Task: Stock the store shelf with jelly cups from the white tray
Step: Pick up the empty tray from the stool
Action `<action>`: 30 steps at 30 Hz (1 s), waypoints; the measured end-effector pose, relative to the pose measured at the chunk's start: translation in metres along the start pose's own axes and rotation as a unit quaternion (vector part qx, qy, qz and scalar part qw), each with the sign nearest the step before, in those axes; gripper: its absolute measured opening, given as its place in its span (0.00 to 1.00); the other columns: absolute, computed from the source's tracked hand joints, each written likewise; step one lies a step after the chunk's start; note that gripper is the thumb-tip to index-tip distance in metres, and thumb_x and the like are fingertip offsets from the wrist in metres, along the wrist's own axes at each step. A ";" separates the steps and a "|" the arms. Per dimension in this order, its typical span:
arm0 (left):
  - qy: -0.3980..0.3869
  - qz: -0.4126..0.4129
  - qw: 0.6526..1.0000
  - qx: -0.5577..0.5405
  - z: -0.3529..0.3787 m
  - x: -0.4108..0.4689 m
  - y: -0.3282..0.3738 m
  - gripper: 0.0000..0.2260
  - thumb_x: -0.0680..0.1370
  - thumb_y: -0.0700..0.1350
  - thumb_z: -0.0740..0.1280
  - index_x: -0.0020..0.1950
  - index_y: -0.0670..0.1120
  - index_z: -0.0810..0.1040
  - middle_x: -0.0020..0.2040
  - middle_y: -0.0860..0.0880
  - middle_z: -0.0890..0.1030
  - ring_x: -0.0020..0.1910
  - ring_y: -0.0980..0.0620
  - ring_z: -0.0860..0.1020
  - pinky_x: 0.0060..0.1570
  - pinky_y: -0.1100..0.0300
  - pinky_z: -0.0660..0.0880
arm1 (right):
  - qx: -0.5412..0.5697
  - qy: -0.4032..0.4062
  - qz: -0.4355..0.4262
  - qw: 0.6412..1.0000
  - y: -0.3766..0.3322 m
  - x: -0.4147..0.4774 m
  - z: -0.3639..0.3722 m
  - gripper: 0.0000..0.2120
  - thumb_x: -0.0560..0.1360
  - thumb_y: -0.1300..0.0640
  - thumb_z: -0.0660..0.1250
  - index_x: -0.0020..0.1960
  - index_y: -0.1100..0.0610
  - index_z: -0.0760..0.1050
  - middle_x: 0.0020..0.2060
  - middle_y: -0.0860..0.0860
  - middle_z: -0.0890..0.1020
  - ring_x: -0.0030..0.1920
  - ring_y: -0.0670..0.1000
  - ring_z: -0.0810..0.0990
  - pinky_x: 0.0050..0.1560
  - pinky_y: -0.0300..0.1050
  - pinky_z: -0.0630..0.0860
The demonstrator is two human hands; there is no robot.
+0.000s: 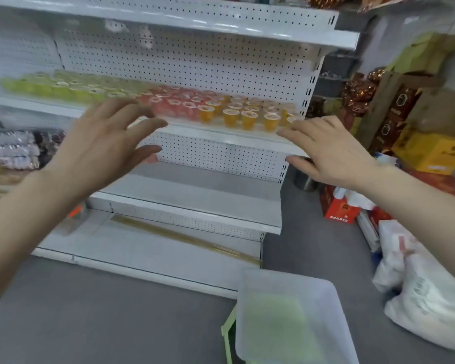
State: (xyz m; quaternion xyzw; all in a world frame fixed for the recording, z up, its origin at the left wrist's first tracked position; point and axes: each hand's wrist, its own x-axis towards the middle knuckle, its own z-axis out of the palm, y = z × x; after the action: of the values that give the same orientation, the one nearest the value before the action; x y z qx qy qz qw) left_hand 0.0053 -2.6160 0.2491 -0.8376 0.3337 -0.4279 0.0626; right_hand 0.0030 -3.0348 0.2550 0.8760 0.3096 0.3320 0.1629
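Head-worn view, facing forward-down, close to shelf [229, 135]

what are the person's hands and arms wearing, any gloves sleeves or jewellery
Nothing worn shows. The left hand and right hand are bare, with no gloves, and I can make out no rings, though the left one is blurred. The left forearm and right forearm are uncovered to the frame edge: no sleeve, watch or bracelet in view.

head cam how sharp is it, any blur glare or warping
Head view: left hand and green cups are smeared by motion blur, orange cups are sharper. Head view: glare streaks on the top shelf. Head view: wide-angle lens bends the shelf edges. The tray looks soft near the bottom edge.
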 end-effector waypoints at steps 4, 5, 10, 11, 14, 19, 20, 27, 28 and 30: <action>-0.018 -0.049 0.997 -0.062 0.021 -0.044 0.047 0.19 0.82 0.53 0.62 0.67 0.43 0.75 0.61 0.40 0.77 0.61 0.36 0.73 0.61 0.42 0.69 | 0.040 -0.041 0.024 0.998 -0.024 -0.054 0.024 0.25 0.81 0.44 0.58 0.73 0.56 0.68 0.62 0.56 0.76 0.60 0.60 0.75 0.58 0.56 0.67; -0.025 -0.058 0.995 -0.075 0.028 -0.055 0.061 0.18 0.82 0.52 0.62 0.67 0.43 0.75 0.61 0.40 0.77 0.60 0.35 0.73 0.61 0.42 0.69 | 0.049 -0.047 0.024 0.997 -0.030 -0.068 0.032 0.25 0.80 0.44 0.59 0.73 0.56 0.68 0.63 0.56 0.76 0.61 0.60 0.75 0.58 0.56 0.68; -0.085 -0.099 0.982 -0.137 0.073 -0.105 0.135 0.18 0.81 0.50 0.64 0.67 0.42 0.75 0.60 0.40 0.77 0.60 0.36 0.74 0.63 0.44 0.69 | 0.113 -0.079 0.026 0.990 -0.060 -0.136 0.091 0.25 0.80 0.47 0.61 0.72 0.57 0.69 0.62 0.57 0.76 0.59 0.60 0.75 0.57 0.56 0.67; -0.104 -0.110 0.977 -0.149 0.085 -0.115 0.152 0.18 0.81 0.50 0.64 0.67 0.42 0.75 0.60 0.40 0.77 0.60 0.36 0.74 0.63 0.45 0.69 | 0.129 -0.091 0.027 0.987 -0.066 -0.150 0.106 0.24 0.80 0.47 0.62 0.72 0.57 0.69 0.62 0.57 0.76 0.59 0.60 0.76 0.57 0.56 0.67; -0.151 -0.151 0.956 -0.200 0.122 -0.138 0.212 0.17 0.80 0.51 0.65 0.65 0.42 0.76 0.59 0.41 0.77 0.59 0.37 0.74 0.61 0.46 0.70 | 0.185 -0.133 0.029 0.973 -0.080 -0.192 0.154 0.24 0.79 0.48 0.62 0.72 0.57 0.69 0.63 0.56 0.75 0.58 0.60 0.75 0.58 0.55 0.67; -0.256 -0.234 0.896 -0.278 0.184 -0.171 0.328 0.18 0.79 0.54 0.64 0.65 0.46 0.77 0.60 0.45 0.78 0.60 0.41 0.74 0.56 0.46 0.74 | 0.260 -0.219 0.019 0.940 -0.089 -0.255 0.245 0.23 0.80 0.48 0.58 0.73 0.56 0.68 0.61 0.56 0.75 0.56 0.59 0.75 0.59 0.54 0.66; -0.279 -0.249 0.880 -0.294 0.195 -0.176 0.350 0.19 0.79 0.55 0.63 0.65 0.46 0.77 0.59 0.46 0.78 0.59 0.41 0.75 0.55 0.46 0.74 | 0.265 -0.237 0.016 0.935 -0.089 -0.265 0.263 0.23 0.80 0.48 0.58 0.73 0.56 0.68 0.61 0.56 0.74 0.56 0.59 0.75 0.59 0.54 0.67; -0.438 -0.403 0.718 -0.360 0.263 -0.198 0.497 0.18 0.78 0.54 0.66 0.67 0.53 0.73 0.58 0.49 0.78 0.58 0.44 0.75 0.47 0.48 0.78 | 0.255 -0.375 0.029 0.891 -0.093 -0.325 0.398 0.27 0.77 0.53 0.66 0.75 0.54 0.63 0.63 0.58 0.72 0.50 0.63 0.77 0.52 0.56 0.71; -0.471 -0.432 0.678 -0.363 0.269 -0.199 0.514 0.19 0.78 0.53 0.65 0.69 0.54 0.71 0.58 0.49 0.78 0.58 0.44 0.75 0.47 0.49 0.77 | 0.237 -0.400 0.035 0.885 -0.093 -0.330 0.414 0.29 0.78 0.52 0.66 0.76 0.53 0.62 0.65 0.59 0.70 0.52 0.64 0.76 0.53 0.56 0.71; -0.542 -0.477 0.592 -0.358 0.281 -0.205 0.544 0.20 0.80 0.54 0.62 0.72 0.57 0.65 0.57 0.49 0.77 0.56 0.44 0.76 0.46 0.51 0.74 | 0.199 -0.464 0.036 0.862 -0.095 -0.337 0.439 0.31 0.79 0.50 0.64 0.79 0.51 0.55 0.71 0.58 0.64 0.59 0.64 0.73 0.60 0.57 0.68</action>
State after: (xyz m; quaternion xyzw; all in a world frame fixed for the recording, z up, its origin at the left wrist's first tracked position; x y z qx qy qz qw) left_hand -0.1407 -2.9604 -0.2777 -0.9093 -0.0824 0.2909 -0.2859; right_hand 0.0630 -3.2172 -0.2729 0.9532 0.2254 -0.1762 0.0981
